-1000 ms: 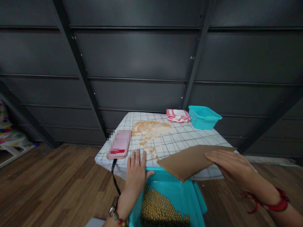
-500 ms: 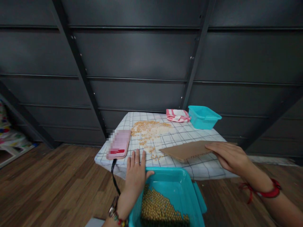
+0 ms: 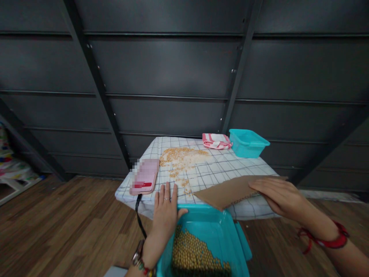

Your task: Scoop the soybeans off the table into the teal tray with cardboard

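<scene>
My right hand (image 3: 279, 196) grips the right part of a flat piece of brown cardboard (image 3: 225, 192), fingers across its top. The cardboard lies tilted over the table's front edge, its near corner by the rim of a turquoise plastic tub (image 3: 213, 227). In the tub's lower left is a heap of round yellow beans (image 3: 193, 252). My left hand (image 3: 165, 211) lies with fingers stretched out at the table edge, its thumb on the tub's left rim. Beyond my left fingers, yellow beans and fine pale grains (image 3: 184, 159) are spread over the checked cloth.
A white checked cloth (image 3: 236, 167) covers the table. A pink phone (image 3: 147, 177) with a black strap lies at the left. At the back right are a folded pink-striped cloth (image 3: 216, 141) and a smaller turquoise tub (image 3: 249, 144). Dark wall panels stand behind.
My right hand has shifted slightly, bringing the cardboard nearer me, its near corner now lower at the tub's rim. My left hand and the tub have stayed put.
</scene>
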Tool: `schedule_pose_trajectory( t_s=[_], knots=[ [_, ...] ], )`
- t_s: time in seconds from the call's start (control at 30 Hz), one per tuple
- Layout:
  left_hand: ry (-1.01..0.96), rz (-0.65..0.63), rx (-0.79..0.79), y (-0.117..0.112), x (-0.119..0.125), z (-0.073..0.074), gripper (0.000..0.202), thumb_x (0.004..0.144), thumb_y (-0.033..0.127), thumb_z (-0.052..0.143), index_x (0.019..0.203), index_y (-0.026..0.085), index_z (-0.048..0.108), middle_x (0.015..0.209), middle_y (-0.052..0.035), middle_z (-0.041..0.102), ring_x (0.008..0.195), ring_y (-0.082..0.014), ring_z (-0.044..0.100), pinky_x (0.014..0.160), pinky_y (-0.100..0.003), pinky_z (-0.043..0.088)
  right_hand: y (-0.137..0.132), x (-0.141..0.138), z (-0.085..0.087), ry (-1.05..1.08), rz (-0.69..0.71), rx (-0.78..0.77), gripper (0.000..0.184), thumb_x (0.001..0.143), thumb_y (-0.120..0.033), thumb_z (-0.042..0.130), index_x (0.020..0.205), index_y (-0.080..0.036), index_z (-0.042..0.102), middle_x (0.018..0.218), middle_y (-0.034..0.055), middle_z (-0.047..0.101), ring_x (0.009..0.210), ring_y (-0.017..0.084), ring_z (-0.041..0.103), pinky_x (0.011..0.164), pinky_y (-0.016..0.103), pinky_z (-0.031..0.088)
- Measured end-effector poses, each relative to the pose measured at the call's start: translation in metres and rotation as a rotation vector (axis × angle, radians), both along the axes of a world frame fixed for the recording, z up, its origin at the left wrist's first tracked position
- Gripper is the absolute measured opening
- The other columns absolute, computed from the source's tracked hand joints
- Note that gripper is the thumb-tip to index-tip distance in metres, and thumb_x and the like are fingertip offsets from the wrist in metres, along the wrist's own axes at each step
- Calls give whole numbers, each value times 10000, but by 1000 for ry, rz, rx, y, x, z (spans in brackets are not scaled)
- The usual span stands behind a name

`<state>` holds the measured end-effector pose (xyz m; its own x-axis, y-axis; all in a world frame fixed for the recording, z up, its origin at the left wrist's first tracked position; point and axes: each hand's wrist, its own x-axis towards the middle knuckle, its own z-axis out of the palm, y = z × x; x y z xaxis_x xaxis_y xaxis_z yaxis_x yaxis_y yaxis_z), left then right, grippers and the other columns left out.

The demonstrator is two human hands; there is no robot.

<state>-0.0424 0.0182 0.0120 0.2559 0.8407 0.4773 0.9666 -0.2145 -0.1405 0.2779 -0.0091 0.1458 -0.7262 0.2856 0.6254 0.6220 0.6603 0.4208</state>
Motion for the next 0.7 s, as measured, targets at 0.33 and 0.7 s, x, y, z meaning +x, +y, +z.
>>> schedule_pose_trajectory(
  t_s=[0.33, 0.7],
  knots=[
    [-8, 1, -23, 0, 0, 2, 786, 706, 624, 469, 1315, 142, 349, 1337, -219, 409, 1217, -342, 396, 951, -517, 359, 3, 6, -5, -20, -47, 45, 327, 762, -2, 373, 963, -177, 563, 824, 48, 685, 777, 152, 650, 717, 267, 543],
    [3, 13, -30, -2, 2, 4, 704, 757, 564, 448, 1310, 138, 359, 1332, -218, 417, 1215, -345, 398, 942, -518, 371, -10, -2, -5, 33, -9, -42, 387, 770, -9, 391, 1054, -218, 549, 834, 8, 691, 765, 122, 649, 714, 224, 536]
  ],
)
